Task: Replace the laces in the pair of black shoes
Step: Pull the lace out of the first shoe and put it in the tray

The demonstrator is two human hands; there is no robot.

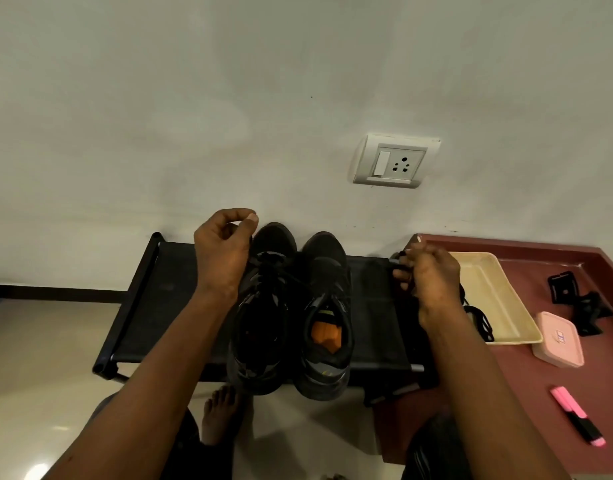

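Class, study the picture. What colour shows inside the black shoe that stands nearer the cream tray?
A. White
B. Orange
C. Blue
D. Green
B: an orange insole shows through the opening of the black shoe on the side of the cream tray.

Over the black shoes [320, 254], left hand [222, 251] and right hand [429, 278] seemingly pinch laces [269, 271].

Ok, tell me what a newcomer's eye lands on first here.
The pair of black shoes centred on a black rack, one showing an orange insole. The left hand is raised, fingertips pinched, by the toes; the right hand grips a black lace beside a cream tray.
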